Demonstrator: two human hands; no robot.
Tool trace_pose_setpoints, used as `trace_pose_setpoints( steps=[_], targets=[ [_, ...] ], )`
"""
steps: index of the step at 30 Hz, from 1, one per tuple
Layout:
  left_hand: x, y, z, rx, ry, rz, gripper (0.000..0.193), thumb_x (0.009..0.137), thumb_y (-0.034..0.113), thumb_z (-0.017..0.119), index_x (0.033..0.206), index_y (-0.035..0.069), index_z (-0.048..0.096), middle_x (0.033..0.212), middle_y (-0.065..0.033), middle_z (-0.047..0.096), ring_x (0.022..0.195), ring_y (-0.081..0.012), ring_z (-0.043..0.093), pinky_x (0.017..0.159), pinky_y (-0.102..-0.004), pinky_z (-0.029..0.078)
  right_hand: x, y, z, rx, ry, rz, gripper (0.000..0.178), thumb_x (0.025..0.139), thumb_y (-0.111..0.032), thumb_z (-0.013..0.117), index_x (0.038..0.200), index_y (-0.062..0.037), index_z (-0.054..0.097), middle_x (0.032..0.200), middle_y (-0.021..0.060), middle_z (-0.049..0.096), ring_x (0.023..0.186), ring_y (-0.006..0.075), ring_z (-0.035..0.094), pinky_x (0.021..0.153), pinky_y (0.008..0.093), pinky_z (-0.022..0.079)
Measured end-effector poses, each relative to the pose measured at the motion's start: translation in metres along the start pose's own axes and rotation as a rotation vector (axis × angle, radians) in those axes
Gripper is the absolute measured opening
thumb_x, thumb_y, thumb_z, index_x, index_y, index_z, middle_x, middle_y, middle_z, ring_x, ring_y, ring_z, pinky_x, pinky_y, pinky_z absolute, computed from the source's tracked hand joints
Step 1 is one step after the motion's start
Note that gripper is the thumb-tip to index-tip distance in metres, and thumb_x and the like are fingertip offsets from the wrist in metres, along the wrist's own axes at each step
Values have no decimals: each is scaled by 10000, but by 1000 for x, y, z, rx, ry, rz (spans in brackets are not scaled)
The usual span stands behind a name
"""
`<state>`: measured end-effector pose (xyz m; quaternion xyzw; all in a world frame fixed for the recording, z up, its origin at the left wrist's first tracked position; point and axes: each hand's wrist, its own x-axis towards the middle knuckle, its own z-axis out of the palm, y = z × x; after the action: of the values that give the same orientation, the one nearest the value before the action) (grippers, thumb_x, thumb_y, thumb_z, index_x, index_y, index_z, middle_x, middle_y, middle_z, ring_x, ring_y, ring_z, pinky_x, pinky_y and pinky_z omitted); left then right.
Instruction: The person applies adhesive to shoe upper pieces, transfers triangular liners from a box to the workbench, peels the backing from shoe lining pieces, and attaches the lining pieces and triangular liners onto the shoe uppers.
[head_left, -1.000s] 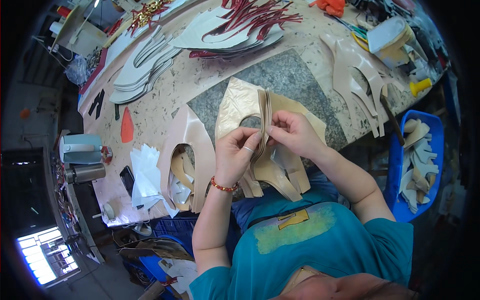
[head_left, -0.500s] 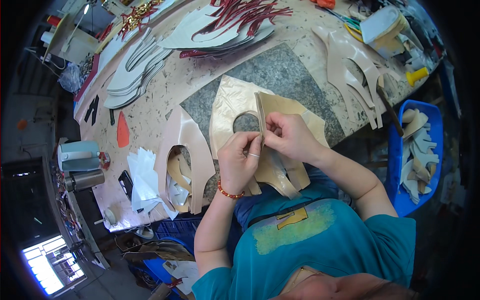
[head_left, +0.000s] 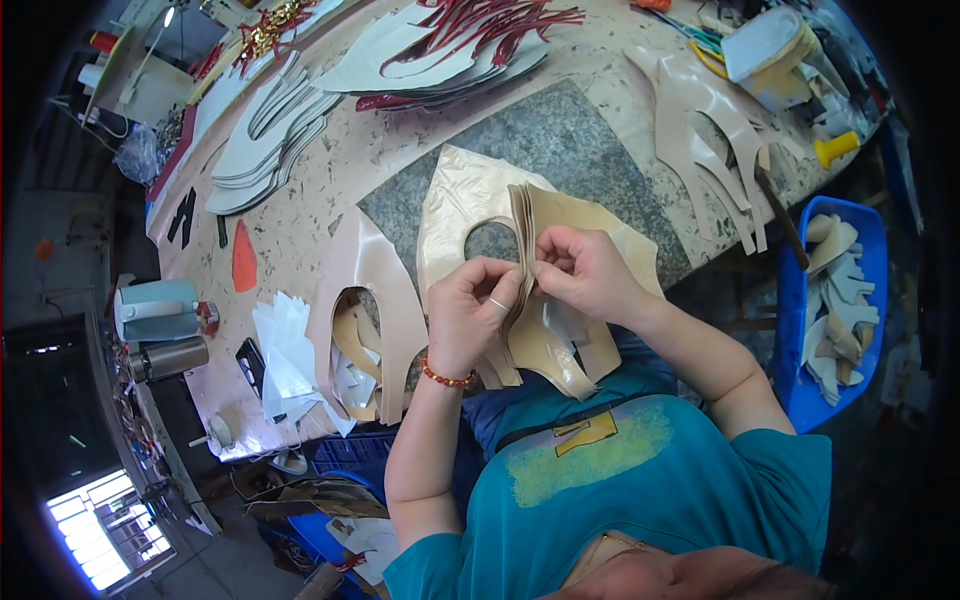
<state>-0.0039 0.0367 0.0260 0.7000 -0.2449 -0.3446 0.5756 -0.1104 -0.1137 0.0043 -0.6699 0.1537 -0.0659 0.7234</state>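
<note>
Side by side, the left hand [head_left: 470,312] and right hand [head_left: 590,272] pinch, with curled fingers, upright edges of glossy, beige, curved sheets [head_left: 523,220]; some fingertips are hidden.

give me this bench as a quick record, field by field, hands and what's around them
left hand: pinching upright edges of the layered tan pieces
right hand: pinching at the same edges, from the right
partly under the pieces: dark grey slab
left: pinkish-tan cutout, white sheets
far side: dark red strips on a white stack
right: blue bin holding scraps
</note>
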Motion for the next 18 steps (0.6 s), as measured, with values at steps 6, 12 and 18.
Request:
trace_pose_setpoints(
  steps=[6,12,18],
  targets=[
    [0,1,-2,165,-19,43,107,881,44,655,949,-37,665,822,-32,673,724,-62,613,639,-196,502,-1,0,4,53,72,-11,73,831,-51,607,847,17,588,716,-15,592,646,8,538,573,182,449],
    [1,-6,-5,147,-34,82,102,871,54,659,934,-25,677,788,-46,682,708,-71,628,636,-213,509,-2,0,5,43,74,-2,70,822,-48,609,839,15,584,710,-17,587,642,6,535,567,181,444],
    [2,-9,-9,87,-60,74,93,875,69,652,916,-8,685,732,-28,671,654,-48,596,587,-206,482,-3,0,6,41,67,-4,65,820,-45,607,833,13,581,706,-16,583,639,13,540,566,182,448]
  ],
)
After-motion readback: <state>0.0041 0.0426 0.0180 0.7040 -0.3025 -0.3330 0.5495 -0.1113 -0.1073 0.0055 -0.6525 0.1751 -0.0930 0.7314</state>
